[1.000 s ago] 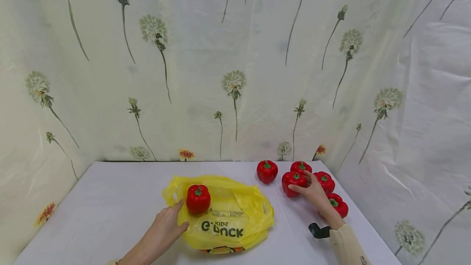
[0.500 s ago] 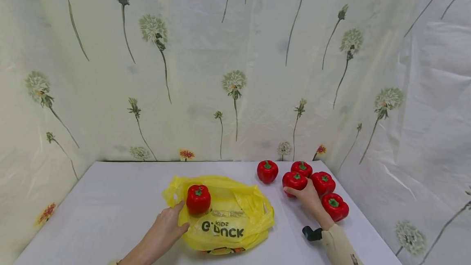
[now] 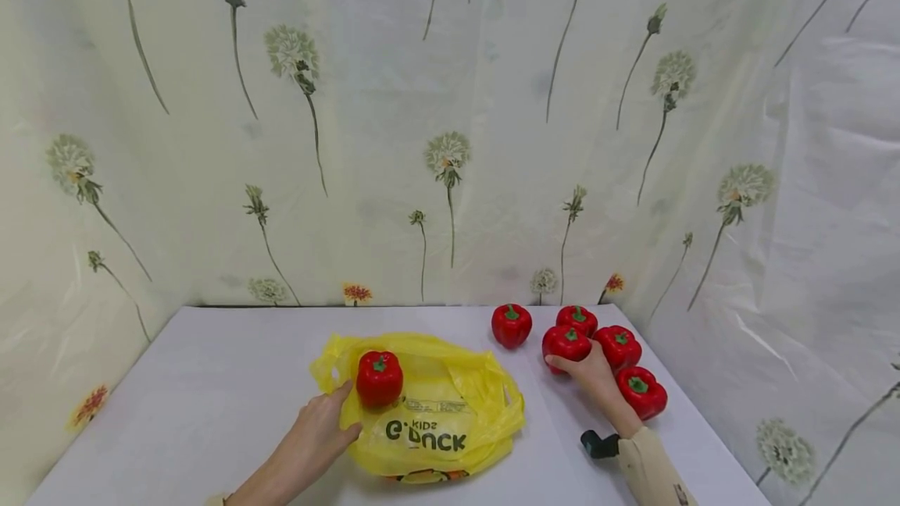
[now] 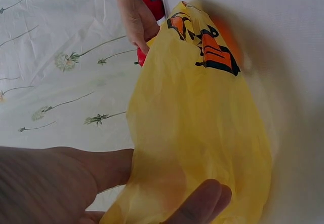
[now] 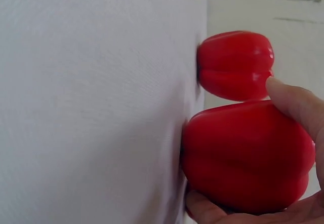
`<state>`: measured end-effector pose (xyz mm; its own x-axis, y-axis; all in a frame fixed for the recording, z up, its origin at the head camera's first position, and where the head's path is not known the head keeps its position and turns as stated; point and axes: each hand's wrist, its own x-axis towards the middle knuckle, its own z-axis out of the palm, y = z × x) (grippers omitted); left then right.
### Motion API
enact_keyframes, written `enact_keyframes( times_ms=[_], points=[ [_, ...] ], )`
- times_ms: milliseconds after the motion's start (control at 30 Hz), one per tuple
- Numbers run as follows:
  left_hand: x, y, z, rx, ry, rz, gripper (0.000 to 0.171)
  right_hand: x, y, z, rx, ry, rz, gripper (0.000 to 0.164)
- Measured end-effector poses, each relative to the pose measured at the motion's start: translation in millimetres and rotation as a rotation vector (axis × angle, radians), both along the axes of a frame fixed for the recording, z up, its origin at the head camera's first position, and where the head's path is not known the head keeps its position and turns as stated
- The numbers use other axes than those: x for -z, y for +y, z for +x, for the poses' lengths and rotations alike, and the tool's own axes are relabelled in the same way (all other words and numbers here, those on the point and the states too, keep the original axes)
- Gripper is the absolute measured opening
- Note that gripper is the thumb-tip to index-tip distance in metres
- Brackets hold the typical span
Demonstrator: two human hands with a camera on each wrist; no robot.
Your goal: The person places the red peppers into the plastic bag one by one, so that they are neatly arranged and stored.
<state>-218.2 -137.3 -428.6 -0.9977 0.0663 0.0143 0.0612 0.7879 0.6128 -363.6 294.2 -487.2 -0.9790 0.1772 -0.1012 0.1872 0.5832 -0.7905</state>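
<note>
My right hand (image 3: 593, 372) grips a red bell pepper (image 3: 566, 343) at the right of the table. In the right wrist view the thumb lies along one side of this pepper (image 5: 248, 158) and the fingers curl round the other; its base is close against the white cloth. My left hand (image 3: 318, 434) holds the left edge of a yellow plastic bag (image 3: 457, 381), with thumb and fingers about the film (image 4: 187, 107) in the left wrist view. Another red bell pepper (image 3: 380, 385) sits at the bag's left part, beside the left fingertips.
Around the right hand stand more red bell peppers: one behind (image 3: 577, 319), one beside the wrist (image 3: 619, 347), one nearer (image 3: 641, 394). A separate pepper (image 3: 511, 326) is further left, at the back. A flower-printed curtain (image 3: 380, 139) rises behind the white table (image 3: 225, 381).
My right hand has closed from a looser reach onto the bell pepper, its thumb now lower on the front. That pepper has shifted slightly right. The left hand and bag look the same.
</note>
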Motion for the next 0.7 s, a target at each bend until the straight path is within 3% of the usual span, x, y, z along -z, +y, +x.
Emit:
enact_keyframes(
  times_ms=[333, 700],
  points=[
    [2.5, -0.5, -1.2, 0.018, 0.022, 0.002, 0.064, -8.9, 3.9, 1.8, -0.021, 0.032, -0.009, 0.118],
    [3.3, -0.4, -1.7, 0.013, 0.002, 0.002, 0.064, -34.3, -8.5, 9.6, -0.030, -0.010, -0.019, 0.126]
  ],
)
